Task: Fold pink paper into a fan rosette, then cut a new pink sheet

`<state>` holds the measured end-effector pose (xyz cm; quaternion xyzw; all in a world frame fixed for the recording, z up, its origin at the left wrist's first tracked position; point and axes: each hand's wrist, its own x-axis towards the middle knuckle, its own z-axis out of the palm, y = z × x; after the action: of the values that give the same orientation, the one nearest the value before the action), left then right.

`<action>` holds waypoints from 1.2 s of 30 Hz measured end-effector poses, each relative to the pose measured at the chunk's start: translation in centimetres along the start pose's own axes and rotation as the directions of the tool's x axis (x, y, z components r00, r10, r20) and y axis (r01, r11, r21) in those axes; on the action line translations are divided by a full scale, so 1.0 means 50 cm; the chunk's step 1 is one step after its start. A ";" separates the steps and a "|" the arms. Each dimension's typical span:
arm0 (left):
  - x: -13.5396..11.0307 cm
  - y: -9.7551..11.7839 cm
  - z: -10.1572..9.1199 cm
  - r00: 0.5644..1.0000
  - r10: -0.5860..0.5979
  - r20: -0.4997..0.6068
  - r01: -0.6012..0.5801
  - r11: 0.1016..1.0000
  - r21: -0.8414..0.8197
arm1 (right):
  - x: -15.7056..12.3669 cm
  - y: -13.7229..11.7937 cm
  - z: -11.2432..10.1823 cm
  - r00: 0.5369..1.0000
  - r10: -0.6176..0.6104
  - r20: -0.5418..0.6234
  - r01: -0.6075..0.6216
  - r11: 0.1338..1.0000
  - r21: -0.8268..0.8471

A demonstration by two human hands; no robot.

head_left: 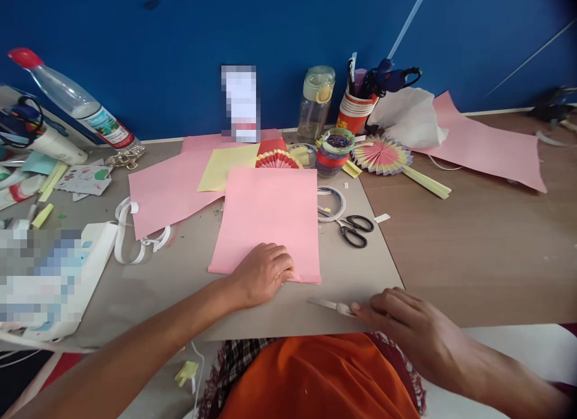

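Observation:
A pink sheet of paper (273, 217) lies in front of me, with a narrow fold along its near edge. My left hand (265, 272) presses on that folded edge near its right half, fingers curled and closed on the paper. To the right, above the table's front edge, my right hand (406, 317) grips a small pale knife (331, 305) by its near end. Its thin blade points left, apart from the paper and slightly blurred. Black-handled scissors (354, 229) lie right of the sheet, their blades partly over a tape roll (331, 204).
Behind the sheet are a yellow paper (229, 166), more pink paper (171, 184), a red paper fan (278, 159) and a propped phone (240, 103). A clear bottle (315, 103), a pen cup (354, 113) and a pleated fan (383, 154) stand or lie back right. White ribbon (121, 241) curls left.

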<state>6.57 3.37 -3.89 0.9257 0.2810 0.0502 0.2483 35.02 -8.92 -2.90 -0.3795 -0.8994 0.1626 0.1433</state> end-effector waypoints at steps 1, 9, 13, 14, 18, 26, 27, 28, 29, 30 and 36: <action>0.000 0.003 -0.006 1.000 0.008 0.006 -0.008 1.000 -0.021 | 0.000 0.008 -0.003 0.999 0.016 -0.031 -0.016 1.000 -0.006; -0.025 0.044 -0.035 0.997 -0.010 0.079 -0.008 0.975 0.223 | 0.032 0.040 0.003 0.976 0.174 -0.131 -0.176 0.984 -0.008; -0.045 0.041 -0.023 0.998 -0.030 0.056 0.015 0.972 0.236 | 0.047 0.048 0.018 0.986 0.138 -0.090 -0.139 0.990 0.000; -0.050 0.038 -0.017 0.999 -0.012 0.038 0.004 0.976 0.219 | 0.051 0.051 0.021 0.991 0.120 -0.061 -0.121 0.993 -0.008; -0.063 0.022 0.007 0.990 0.113 -0.081 -0.094 0.974 0.205 | 0.064 0.063 0.022 0.997 0.067 0.037 -0.065 0.997 -0.045; -0.074 0.019 0.018 0.964 0.216 -0.154 -0.168 0.945 0.279 | 0.106 0.048 0.001 0.988 -0.052 0.143 0.058 0.998 -0.040; -0.075 0.019 0.019 0.965 0.214 -0.152 -0.166 0.945 0.281 | 0.112 0.045 -0.001 0.988 -0.053 0.146 0.060 0.997 -0.043; -0.076 0.019 0.019 0.966 0.211 -0.149 -0.163 0.946 0.282 | 0.118 0.044 -0.002 0.988 -0.055 0.147 0.062 0.997 -0.047; -0.076 0.018 0.019 0.967 0.208 -0.150 -0.159 0.946 0.282 | 0.122 0.043 -0.003 0.987 -0.057 0.149 0.065 0.997 -0.048; -0.077 0.018 0.020 0.966 0.206 -0.154 -0.157 0.946 0.282 | 0.125 0.043 -0.003 0.987 -0.064 0.149 0.071 0.996 -0.046; -0.077 0.016 0.021 0.967 0.204 -0.153 -0.160 0.953 0.255 | 0.124 0.046 -0.001 0.983 -0.108 0.151 0.114 0.993 -0.028</action>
<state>3.98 0.27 -4.23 0.9628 0.2193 0.1206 0.1024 32.33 -2.88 -2.94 -0.3181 -0.9302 0.1659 0.0774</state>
